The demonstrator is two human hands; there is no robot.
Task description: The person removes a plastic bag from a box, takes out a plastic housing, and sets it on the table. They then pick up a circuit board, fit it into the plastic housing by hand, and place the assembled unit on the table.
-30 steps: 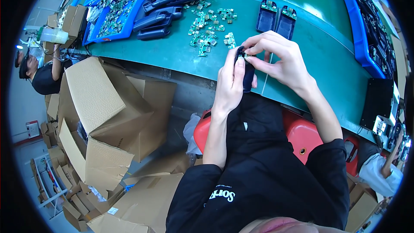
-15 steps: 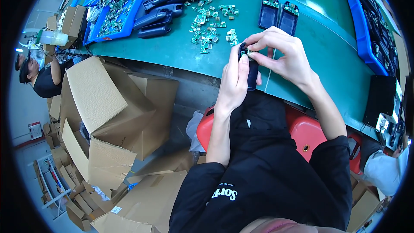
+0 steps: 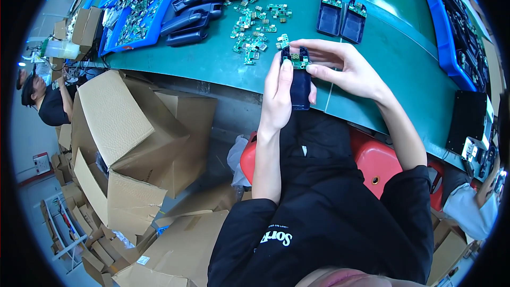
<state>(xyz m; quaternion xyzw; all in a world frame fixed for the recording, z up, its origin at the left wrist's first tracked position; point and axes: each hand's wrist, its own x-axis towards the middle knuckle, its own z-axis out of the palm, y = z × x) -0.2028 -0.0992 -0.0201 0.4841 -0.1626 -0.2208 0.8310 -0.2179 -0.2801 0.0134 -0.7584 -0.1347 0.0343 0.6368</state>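
Between my two hands, over the table's near edge, is a dark plastic housing (image 3: 300, 89) with its open inside facing up. A small green circuit board (image 3: 297, 62) sits across its far end. My left hand (image 3: 277, 90) is closed round the housing's left side, thumb beside the board. My right hand (image 3: 345, 69) grips the right side, its thumb at the board's right end. Beyond them, two similar housings (image 3: 353, 21) with boards in their far ends lie side by side. Loose circuit boards (image 3: 248, 32) are scattered left of these.
Dark housing shells (image 3: 199, 8) are piled beside a blue tray (image 3: 154, 34) of circuit boards at the left. Another blue tray (image 3: 451, 37) with dark parts stands at the right. Open cardboard boxes (image 3: 117, 122) fill the floor at left. A person (image 3: 48, 95) is at far left.
The housing has turned so its inside and board face up more fully, and it has shifted slightly left. My right fingers have gone from pinching at the board to holding the housing's side.
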